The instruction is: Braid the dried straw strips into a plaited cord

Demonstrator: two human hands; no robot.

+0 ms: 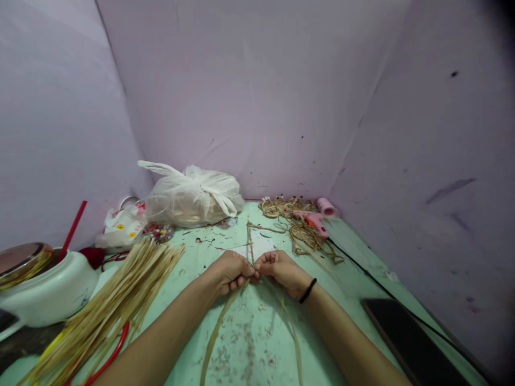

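My left hand (pixel 234 271) and my right hand (pixel 282 272) meet at the middle of the table, their fingers pinched together. Between the fingertips they grip the near end of a thin twisted straw cord (pixel 251 240), which runs away from me and bends right at its far end. Loose straw strands (pixel 217 338) trail toward me from the hands, one on each side. Under the cord lies a pale sheet (pixel 263 242). The exact point where the strands cross is hidden by my fingers.
On the left lie a bundle of flat straw strips (pixel 120 292) and a white pot (pixel 60 292). A tied plastic bag (pixel 197 195) sits at the back. Right are coiled cord (pixel 308 238), a pink glue gun (pixel 316 220) with black cable, a pink spool (pixel 328 208) and a dark flat device (pixel 410 343).
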